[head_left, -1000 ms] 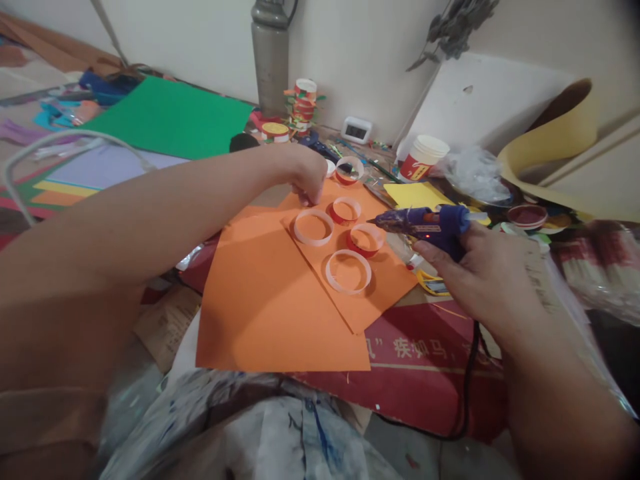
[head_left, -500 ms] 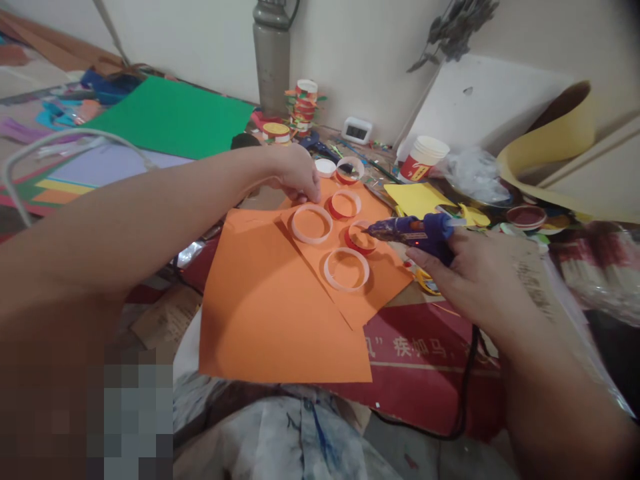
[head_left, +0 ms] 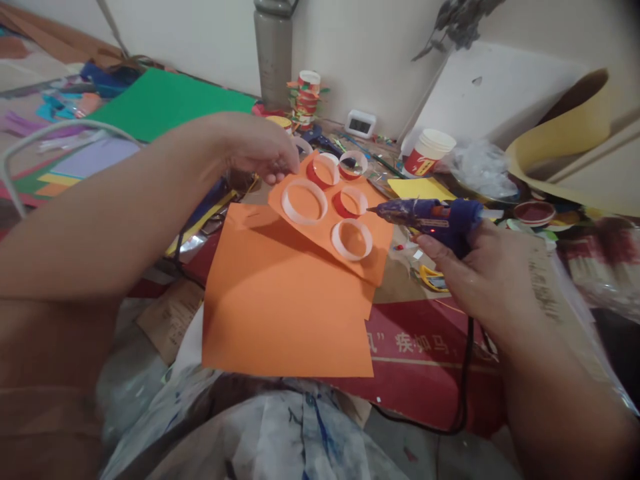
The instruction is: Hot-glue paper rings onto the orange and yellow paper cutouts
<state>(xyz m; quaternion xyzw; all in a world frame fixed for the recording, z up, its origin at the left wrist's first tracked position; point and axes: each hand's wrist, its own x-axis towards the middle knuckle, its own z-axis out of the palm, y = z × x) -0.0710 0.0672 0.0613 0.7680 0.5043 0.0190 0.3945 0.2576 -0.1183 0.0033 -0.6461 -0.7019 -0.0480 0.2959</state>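
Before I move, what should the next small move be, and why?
I'd probably ease the ring-bearing orange sheet down flat with the left hand, holding the right hand and its glue gun back: that sheet sits tilted over the lower orange sheet, and the nozzle points closely at a red-and-white ring.

Single head-worn view, forward and down

The flat red cardboard sheet [head_left: 425, 393] has pale Chinese writing: "疾如马". The label on the blue plastic glue gun [head_left: 445, 223] is too tiny to read.
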